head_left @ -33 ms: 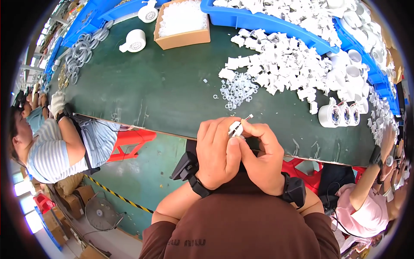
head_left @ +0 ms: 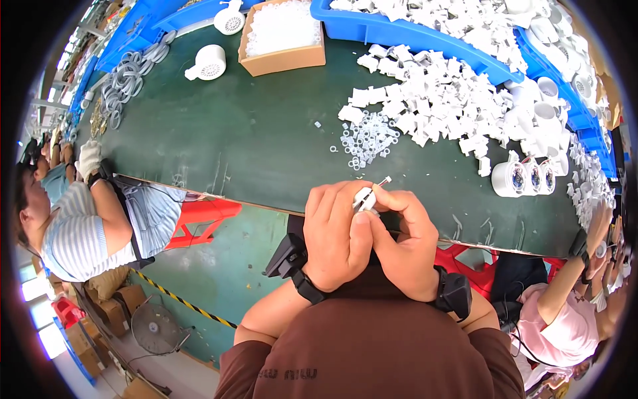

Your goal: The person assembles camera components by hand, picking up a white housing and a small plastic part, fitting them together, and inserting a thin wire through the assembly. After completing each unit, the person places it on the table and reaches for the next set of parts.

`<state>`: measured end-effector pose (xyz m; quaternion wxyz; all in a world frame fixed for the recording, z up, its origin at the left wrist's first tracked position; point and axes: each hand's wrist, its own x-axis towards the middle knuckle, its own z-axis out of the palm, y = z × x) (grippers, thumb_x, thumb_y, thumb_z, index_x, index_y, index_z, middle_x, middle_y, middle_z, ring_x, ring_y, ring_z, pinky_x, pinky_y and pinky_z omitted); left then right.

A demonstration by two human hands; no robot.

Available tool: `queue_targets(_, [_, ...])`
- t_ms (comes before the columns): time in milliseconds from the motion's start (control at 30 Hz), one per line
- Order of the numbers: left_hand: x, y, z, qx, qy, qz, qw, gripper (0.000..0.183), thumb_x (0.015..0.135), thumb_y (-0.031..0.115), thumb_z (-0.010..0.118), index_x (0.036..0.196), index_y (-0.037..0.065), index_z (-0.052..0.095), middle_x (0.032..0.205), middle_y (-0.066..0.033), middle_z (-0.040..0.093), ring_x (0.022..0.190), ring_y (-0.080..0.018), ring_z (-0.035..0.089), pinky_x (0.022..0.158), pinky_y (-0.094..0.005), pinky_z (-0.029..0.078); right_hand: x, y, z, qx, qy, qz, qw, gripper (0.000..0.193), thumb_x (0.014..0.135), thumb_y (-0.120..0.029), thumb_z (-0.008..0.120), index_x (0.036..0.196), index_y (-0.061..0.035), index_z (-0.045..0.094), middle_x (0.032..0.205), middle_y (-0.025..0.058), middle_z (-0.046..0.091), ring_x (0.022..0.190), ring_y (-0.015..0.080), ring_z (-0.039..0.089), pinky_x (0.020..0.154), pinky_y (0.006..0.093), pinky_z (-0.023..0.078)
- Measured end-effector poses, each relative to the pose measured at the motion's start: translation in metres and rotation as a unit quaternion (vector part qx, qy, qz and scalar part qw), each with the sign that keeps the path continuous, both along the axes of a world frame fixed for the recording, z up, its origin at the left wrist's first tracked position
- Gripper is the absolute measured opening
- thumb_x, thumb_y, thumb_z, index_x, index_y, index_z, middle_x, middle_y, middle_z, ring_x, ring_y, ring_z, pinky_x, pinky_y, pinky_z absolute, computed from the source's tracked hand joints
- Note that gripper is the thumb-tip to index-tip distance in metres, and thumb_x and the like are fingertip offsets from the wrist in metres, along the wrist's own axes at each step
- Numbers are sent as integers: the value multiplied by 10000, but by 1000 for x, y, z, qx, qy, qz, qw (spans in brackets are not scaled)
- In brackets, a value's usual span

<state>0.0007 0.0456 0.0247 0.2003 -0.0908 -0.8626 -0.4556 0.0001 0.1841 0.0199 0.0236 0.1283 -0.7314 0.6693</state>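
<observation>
Both my hands come together just over the table's near edge, closed round one small white plastic part [head_left: 364,198] with a dark slot across it. My left hand [head_left: 337,229] grips it from the left, fingers curled and thumb pressed near the slot. From the other side, my right hand [head_left: 404,233] pinches it between thumb and forefinger. A short thin piece with a small white end [head_left: 386,180] sticks out beyond my right fingertips. Much of the held part is hidden by my fingers. Ahead lies a pile of small translucent rings [head_left: 365,138].
White plastic pieces [head_left: 435,93] are heaped behind the rings, below a blue bin [head_left: 412,41]. Round white housings with wiring [head_left: 512,177] stand at right. A cardboard box [head_left: 282,61] and a white fan-like housing [head_left: 211,62] sit farther back. Co-workers [head_left: 93,226] sit on both sides.
</observation>
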Motion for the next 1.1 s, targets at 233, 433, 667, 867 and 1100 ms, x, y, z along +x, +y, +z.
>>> queue_targets(233, [-1,-3,-6,-6,31,10,999,284,931,206,524,1094,21,666,1006,-125,690,877,-324,598,814,-420,480,3,0,-3,-35,-10,10,999,366,912,84,696,1260,11,608,1119,77,644,1040,156,634,954,315,503])
queue_targets(433, [-2,-4,-7,-9,38,15,999,275,923,216,525,1044,25,681,979,-121,692,854,-316,595,776,-410,491,-2,5,1,4,22,26,999,362,889,83,724,1226,11,612,1082,85,651,1009,165,640,926,310,504])
queue_targets(667, [-2,-6,-7,-27,38,16,999,286,931,226,514,1033,22,688,967,-122,697,835,-312,593,765,-412,491,-6,6,6,58,68,26,996,336,861,52,770,1161,15,623,1032,92,644,954,169,650,872,295,505])
queue_targets(867, [-4,-9,-1,-13,32,1,999,227,881,148,593,1049,18,676,981,-124,694,824,-320,594,770,-417,492,-6,1,3,-12,-14,27,999,310,912,57,716,1200,10,612,1066,77,659,973,153,661,878,293,527])
queue_targets(1100, [2,-24,-2,357,-229,-55,904,185,952,77,619,1126,15,604,1004,-65,670,889,-119,612,781,-268,497,-31,5,14,78,107,37,990,210,908,66,701,1108,11,669,1001,105,677,921,188,666,806,295,533])
